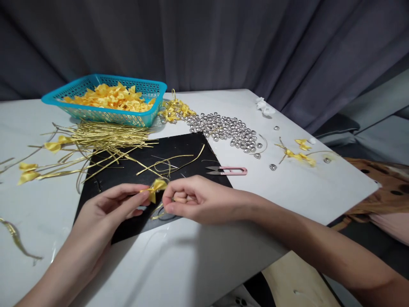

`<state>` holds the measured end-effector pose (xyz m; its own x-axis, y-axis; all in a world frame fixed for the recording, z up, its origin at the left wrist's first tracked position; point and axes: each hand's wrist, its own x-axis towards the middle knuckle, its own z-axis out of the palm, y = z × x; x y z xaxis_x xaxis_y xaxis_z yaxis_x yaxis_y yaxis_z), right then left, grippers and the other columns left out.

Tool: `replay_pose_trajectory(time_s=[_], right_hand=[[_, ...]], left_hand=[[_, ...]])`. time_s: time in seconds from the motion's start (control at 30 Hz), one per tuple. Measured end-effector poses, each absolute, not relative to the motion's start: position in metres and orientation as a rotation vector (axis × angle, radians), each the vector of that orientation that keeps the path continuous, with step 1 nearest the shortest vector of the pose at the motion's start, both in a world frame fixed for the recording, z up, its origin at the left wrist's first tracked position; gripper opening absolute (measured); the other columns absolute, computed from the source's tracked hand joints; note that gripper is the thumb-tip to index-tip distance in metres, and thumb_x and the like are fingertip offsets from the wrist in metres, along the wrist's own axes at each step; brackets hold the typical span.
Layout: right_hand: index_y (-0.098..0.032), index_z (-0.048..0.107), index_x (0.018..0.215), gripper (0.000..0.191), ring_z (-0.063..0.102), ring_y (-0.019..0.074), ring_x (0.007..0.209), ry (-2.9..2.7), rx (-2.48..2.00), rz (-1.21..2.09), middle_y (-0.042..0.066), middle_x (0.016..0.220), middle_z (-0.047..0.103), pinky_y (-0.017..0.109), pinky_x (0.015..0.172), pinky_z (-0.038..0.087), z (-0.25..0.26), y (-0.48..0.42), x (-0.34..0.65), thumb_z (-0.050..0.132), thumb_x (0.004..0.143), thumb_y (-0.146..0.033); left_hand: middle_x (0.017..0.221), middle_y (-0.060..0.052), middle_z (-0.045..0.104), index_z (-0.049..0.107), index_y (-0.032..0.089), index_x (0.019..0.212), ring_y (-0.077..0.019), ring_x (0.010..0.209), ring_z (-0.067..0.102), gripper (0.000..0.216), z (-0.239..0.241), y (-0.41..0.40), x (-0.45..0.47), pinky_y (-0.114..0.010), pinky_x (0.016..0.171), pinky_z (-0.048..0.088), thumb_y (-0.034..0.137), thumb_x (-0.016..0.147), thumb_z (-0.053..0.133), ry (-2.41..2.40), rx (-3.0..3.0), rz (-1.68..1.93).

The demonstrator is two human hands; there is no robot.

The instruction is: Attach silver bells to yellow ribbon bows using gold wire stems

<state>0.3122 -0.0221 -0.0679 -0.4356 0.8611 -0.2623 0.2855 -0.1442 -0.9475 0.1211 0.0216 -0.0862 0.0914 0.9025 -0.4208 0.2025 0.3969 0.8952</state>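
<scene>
Yellow bow I'm apparently fastening is next needing steadiness: left hand pinching it, right hand curled, contents unclear

The bare left forearm rose from the lower left corner of the frame, slanting up and right through the left wrist to the left hand, just left of centre. Its thumb and index finger were stretched rightward, tips brought together in a pinch, the other fingers bent beneath. The bare right forearm crossed from the lower right edge, running up and left to the right wrist. Near the centre, the right hand had its fingers curled inward. The two hands stood near each other, apart, at similar height.
</scene>
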Motion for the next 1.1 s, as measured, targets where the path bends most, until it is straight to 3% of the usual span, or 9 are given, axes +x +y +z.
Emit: replay_pose_trajectory(time_s=[0.17, 0.33, 0.63, 0.77, 0.87, 0.97, 1.1], right_hand=[[-0.015, 0.051, 0.080, 0.008, 0.029, 0.0048, 0.049, -1.698, -1.396, 1.236, -0.009, 0.054, 0.032, 0.018, 0.048, 0.025, -0.073, -0.022, 0.312, 0.051, 0.086, -0.021], [-0.015, 0.048, 0.080, 0.010, 0.025, 0.0034, 0.045, -1.392, -1.324, 1.144, -0.010, 0.052, 0.032, 0.018, 0.042, 0.019, -0.070, -0.014, 0.320, 0.049, 0.090, -0.019], [-0.015, 0.049, 0.080, 0.013, 0.024, 0.0033, 0.045, -1.351, -1.185, 1.407, -0.010, 0.053, 0.034, 0.018, 0.042, 0.017, -0.067, -0.013, 0.323, 0.058, 0.087, -0.021], [-0.014, 0.051, 0.083, 0.013, 0.029, 0.0043, 0.052, -1.480, -1.093, 1.526, -0.008, 0.059, 0.034, 0.018, 0.046, 0.022, -0.066, -0.019, 0.320, 0.060, 0.086, -0.023], [-0.014, 0.051, 0.085, 0.014, 0.034, 0.0048, 0.055, -1.473, -0.970, 1.597, -0.006, 0.064, 0.042, 0.018, 0.049, 0.025, -0.066, -0.020, 0.320, 0.055, 0.089, -0.027], [-0.015, 0.049, 0.085, 0.015, 0.040, 0.0054, 0.058, -1.461, -0.910, 1.632, -0.005, 0.067, 0.048, 0.019, 0.054, 0.030, -0.065, -0.019, 0.322, 0.052, 0.091, -0.029], [-0.014, 0.050, 0.082, 0.011, 0.034, 0.0051, 0.056, -1.501, -0.998, 1.420, -0.007, 0.065, 0.040, 0.020, 0.053, 0.028, -0.055, -0.017, 0.329, 0.054, 0.089, -0.023]], left_hand=[[0.073, 0.001, 0.072, 0.074, 0.023, 0.068, -0.0122, 0.067, 0.061, 0.028, -0.084, 0.020, 0.124, -0.016, 0.057, 0.048, 0.040, 0.046, 0.081, 1.388, 1.096, 0.656], [0.071, 0.002, 0.070, 0.072, 0.022, 0.065, -0.0105, 0.061, 0.057, 0.031, -0.081, 0.022, 0.121, -0.016, 0.053, 0.044, 0.044, 0.044, 0.081, 1.496, 1.185, 0.751], [0.071, 0.003, 0.067, 0.069, 0.023, 0.074, -0.0100, 0.063, 0.056, 0.027, -0.086, 0.018, 0.118, -0.015, 0.057, 0.045, 0.045, 0.061, 0.077, 1.255, 1.287, 0.679], [0.087, 0.001, 0.069, 0.068, 0.026, 0.094, -0.0125, 0.073, 0.060, 0.033, -0.089, 0.018, 0.120, -0.017, 0.062, 0.048, 0.042, 0.066, 0.075, 1.134, 1.397, 0.682], [0.088, 0.001, 0.069, 0.067, 0.029, 0.103, -0.0152, 0.079, 0.062, 0.035, -0.094, 0.017, 0.118, -0.020, 0.066, 0.050, 0.041, 0.070, 0.072, 1.018, 1.524, 0.555], [0.078, 0.001, 0.069, 0.071, 0.029, 0.092, -0.0158, 0.073, 0.062, 0.025, -0.096, 0.014, 0.119, -0.022, 0.064, 0.049, 0.046, 0.075, 0.065, 0.955, 1.629, 0.419], [0.077, -0.001, 0.072, 0.072, 0.026, 0.076, -0.0161, 0.070, 0.062, 0.023, -0.092, 0.013, 0.125, -0.022, 0.062, 0.048, 0.046, 0.076, 0.062, 0.993, 1.672, 0.386]])
